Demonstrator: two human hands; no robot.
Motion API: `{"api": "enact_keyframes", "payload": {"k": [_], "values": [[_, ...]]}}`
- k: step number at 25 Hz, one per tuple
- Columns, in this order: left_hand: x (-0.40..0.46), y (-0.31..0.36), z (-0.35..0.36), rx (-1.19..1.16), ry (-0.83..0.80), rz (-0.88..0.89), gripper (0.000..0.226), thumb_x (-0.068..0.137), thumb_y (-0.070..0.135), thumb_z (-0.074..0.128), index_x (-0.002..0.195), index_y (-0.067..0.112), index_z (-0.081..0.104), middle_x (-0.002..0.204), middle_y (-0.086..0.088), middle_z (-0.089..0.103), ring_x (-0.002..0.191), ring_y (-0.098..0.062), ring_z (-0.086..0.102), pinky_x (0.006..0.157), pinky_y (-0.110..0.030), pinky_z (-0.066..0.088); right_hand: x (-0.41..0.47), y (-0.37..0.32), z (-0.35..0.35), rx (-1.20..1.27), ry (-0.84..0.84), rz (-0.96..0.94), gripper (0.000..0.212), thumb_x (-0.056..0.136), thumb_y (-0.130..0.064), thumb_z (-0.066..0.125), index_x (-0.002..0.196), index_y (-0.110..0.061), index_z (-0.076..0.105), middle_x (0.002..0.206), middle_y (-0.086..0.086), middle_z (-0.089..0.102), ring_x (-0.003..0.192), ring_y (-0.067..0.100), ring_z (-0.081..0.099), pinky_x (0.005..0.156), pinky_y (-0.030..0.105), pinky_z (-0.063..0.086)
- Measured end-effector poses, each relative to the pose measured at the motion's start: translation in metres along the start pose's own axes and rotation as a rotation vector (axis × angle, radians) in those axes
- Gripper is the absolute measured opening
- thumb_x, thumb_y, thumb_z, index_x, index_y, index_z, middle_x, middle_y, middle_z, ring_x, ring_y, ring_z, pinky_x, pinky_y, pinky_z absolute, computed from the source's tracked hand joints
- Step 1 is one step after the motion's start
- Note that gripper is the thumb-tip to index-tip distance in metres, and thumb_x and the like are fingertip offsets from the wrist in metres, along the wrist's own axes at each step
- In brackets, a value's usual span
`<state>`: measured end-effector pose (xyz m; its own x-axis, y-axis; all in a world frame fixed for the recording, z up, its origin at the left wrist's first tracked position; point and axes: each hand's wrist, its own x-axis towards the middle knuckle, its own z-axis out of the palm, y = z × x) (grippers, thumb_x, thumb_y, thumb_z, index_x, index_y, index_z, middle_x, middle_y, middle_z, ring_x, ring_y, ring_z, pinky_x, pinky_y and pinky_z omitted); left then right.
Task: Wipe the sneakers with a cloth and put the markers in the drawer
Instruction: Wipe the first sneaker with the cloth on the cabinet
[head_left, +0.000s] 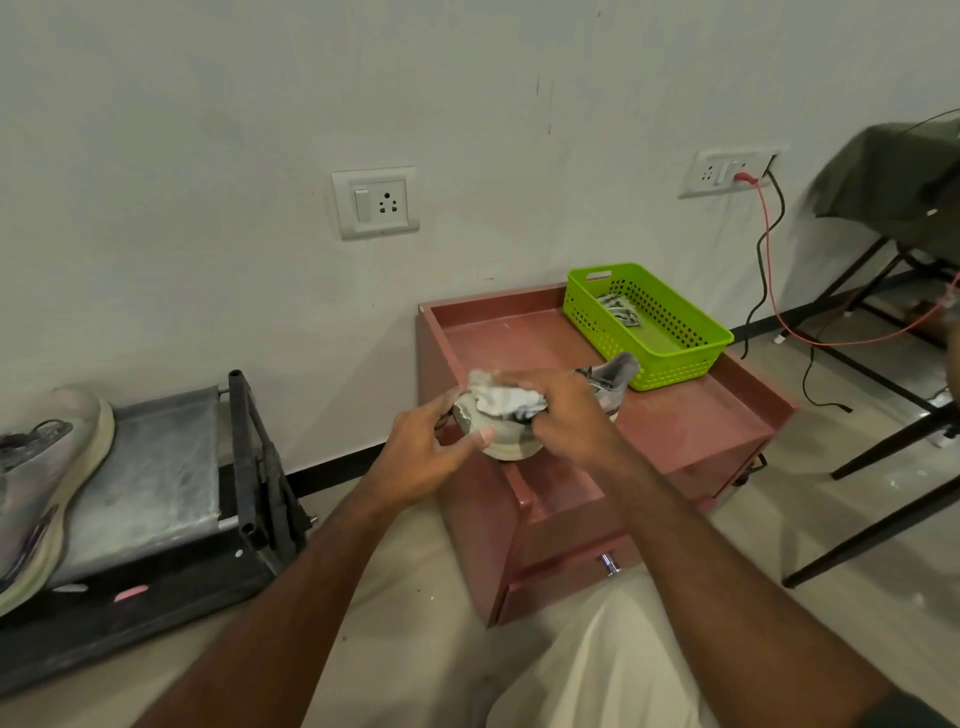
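My forearms nearest camera, both reaching forward. Left hand (426, 452) cups toe of sneaker (511, 434), thumb curled on sole edge. Right hand (563, 410) clamps crumpled cloth (501, 397) onto upper. Shoe held over red cabinet (691, 415), long axis toe-near-left, heel far-right toward green basket (670, 358). Second sneaker (41, 467) on rack, well left. Drawer (566, 577) below looks closed; markers not visible.

pale wall (208, 130) with two sockets (375, 202), beige floor (415, 597), black chair legs (883, 525)
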<state>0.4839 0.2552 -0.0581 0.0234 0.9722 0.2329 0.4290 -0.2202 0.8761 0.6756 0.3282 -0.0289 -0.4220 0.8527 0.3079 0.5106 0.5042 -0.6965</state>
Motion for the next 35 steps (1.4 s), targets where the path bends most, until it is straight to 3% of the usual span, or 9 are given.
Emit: {"api": "enact_keyframes", "payload": {"k": [3,6,11,17,21,24,26,31,35], "values": [[0.002,-0.003,0.001,-0.026,0.007,0.007,0.057,0.088,0.028,0.078,0.141,0.023,0.059,0.123,0.015,0.071,0.116,0.0,0.066,0.106,-0.034,0.052,0.004,0.005,0.005,-0.102,-0.11,-0.079,0.037,0.071,-0.003,0.066,0.095,-0.029,0.078,0.094,-0.008,0.076,0.088,0.006,0.069,0.076,0.029,0.053],[0.002,-0.006,0.0,-0.022,-0.005,-0.002,0.064,0.082,0.045,0.076,0.139,0.023,0.061,0.123,0.013,0.072,0.115,-0.004,0.067,0.104,-0.041,0.054,0.0,0.002,-0.004,0.19,-0.054,0.13,0.024,0.07,-0.004,0.057,0.064,-0.026,0.066,0.067,-0.007,0.065,0.064,0.008,0.057,0.061,0.032,0.047],[0.001,-0.011,-0.002,-0.048,-0.043,-0.037,0.074,0.074,0.048,0.083,0.141,0.027,0.058,0.126,0.013,0.071,0.121,-0.005,0.064,0.11,-0.043,0.049,-0.003,-0.005,-0.006,0.661,0.493,0.478,0.022,0.088,0.007,0.056,0.093,-0.014,0.061,0.082,-0.006,0.063,0.073,0.01,0.062,0.069,0.029,0.053],[0.004,-0.012,0.007,-0.045,-0.027,0.02,0.076,0.065,0.031,0.096,0.134,0.023,0.064,0.12,0.015,0.073,0.115,-0.001,0.066,0.107,-0.039,0.05,0.002,-0.002,0.012,0.031,-0.073,0.044,0.051,0.072,0.008,0.056,0.108,-0.021,0.078,0.11,-0.01,0.074,0.103,0.001,0.066,0.088,0.021,0.051],[0.004,-0.012,0.008,-0.054,-0.04,0.026,0.074,0.067,0.03,0.094,0.134,0.025,0.063,0.121,0.016,0.072,0.116,-0.001,0.066,0.107,-0.039,0.051,-0.008,-0.001,-0.004,0.318,0.014,0.109,0.033,0.062,0.011,0.047,0.062,-0.015,0.068,0.062,0.0,0.065,0.059,0.007,0.059,0.058,0.024,0.043],[0.003,-0.011,0.011,-0.061,-0.049,0.025,0.072,0.069,0.029,0.094,0.134,0.024,0.063,0.119,0.014,0.073,0.115,-0.002,0.067,0.106,-0.04,0.052,-0.013,-0.004,-0.009,0.524,0.296,0.321,0.033,0.076,0.011,0.046,0.064,-0.015,0.062,0.054,-0.006,0.064,0.049,-0.001,0.059,0.053,0.019,0.048],[0.005,-0.011,0.01,-0.038,-0.046,0.023,0.068,0.07,0.028,0.094,0.131,0.025,0.065,0.114,0.018,0.074,0.111,0.001,0.067,0.104,-0.035,0.053,-0.008,-0.004,-0.007,0.477,0.382,0.247,0.033,0.074,0.005,0.051,0.073,-0.02,0.073,0.066,-0.011,0.071,0.066,0.0,0.067,0.064,0.022,0.053],[0.007,-0.007,0.009,0.023,-0.02,0.039,0.058,0.073,0.031,0.092,0.125,0.023,0.069,0.109,0.022,0.073,0.105,0.008,0.067,0.097,-0.02,0.053,-0.015,0.006,-0.003,0.073,-0.048,-0.031,0.061,0.07,0.01,0.062,0.12,-0.024,0.073,0.122,-0.008,0.071,0.119,0.002,0.061,0.102,0.027,0.047],[0.012,-0.002,0.012,-0.027,0.061,0.011,0.032,0.076,0.03,0.09,0.101,0.035,0.072,0.093,0.026,0.073,0.094,0.009,0.069,0.087,-0.014,0.053,-0.017,0.005,-0.014,0.048,0.235,-0.06,0.068,0.06,0.012,0.052,0.119,-0.014,0.072,0.122,-0.004,0.07,0.126,0.011,0.058,0.114,0.032,0.039]]}}
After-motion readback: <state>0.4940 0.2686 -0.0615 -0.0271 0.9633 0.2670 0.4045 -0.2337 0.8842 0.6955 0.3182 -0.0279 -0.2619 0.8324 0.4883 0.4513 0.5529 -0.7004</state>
